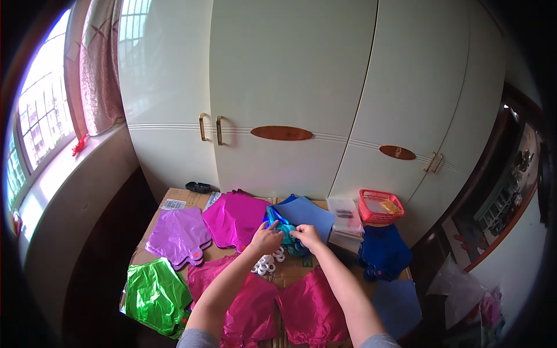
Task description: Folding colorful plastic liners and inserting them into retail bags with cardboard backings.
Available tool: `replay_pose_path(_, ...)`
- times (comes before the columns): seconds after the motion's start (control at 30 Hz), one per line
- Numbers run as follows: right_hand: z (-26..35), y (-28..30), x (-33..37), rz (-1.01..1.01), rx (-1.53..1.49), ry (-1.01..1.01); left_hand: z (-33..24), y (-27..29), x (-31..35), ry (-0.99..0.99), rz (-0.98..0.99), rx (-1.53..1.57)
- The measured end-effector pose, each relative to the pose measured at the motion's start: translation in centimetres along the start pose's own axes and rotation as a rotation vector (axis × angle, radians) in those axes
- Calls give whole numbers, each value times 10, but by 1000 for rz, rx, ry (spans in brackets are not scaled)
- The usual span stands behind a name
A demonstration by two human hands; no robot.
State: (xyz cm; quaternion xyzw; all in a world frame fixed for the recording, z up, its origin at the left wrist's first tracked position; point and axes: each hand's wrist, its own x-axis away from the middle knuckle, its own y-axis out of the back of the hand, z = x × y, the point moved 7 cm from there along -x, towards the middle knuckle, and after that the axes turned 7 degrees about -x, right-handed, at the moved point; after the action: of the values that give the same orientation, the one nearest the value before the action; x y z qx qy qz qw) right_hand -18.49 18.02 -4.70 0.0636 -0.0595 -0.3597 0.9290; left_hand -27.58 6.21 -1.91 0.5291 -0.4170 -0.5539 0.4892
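Observation:
My left hand (266, 238) and my right hand (308, 236) meet over the middle of the cardboard surface, fingers pinched on a shiny teal foil piece (286, 229). Its exact kind is too small to tell. Bright blue strips (271, 215) stick up beside my left fingers, and more teal material (297, 249) hangs below my right hand. Just under my hands lies a pile of white rings (265, 264). Behind them are a flat magenta foil sheet (238, 217) and a blue-grey one (310, 214). Deep pink foil sheets (313, 307) lie nearer, partly under my forearms.
Purple (177, 234), green (155, 297) and dark blue (384, 252) foil stacks ring the cardboard (154, 232). At the back right stands a red basket (374, 218) beside a clear box (344, 213). White cupboard doors (290, 69) rise behind; a window (49, 98) is at left.

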Motion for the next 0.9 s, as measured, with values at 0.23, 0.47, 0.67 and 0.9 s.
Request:
replay_pose_path(0.23, -11, 100, -26, -384, -403, 30, 8, -20, -7, 32, 80, 127)
replay_pose_path(0.47, 139, 202, 40, -1004, 271, 716, 2, -32, -12, 54, 150, 144)
replay_pose_path(0.67, 257, 116, 67, -820, 587, 992, 1, -15, -15, 88, 219, 222)
replay_pose_path(0.9, 253, -116, 53, -258, 1109, 1581, 80, 9, 45, 348, -39, 214)
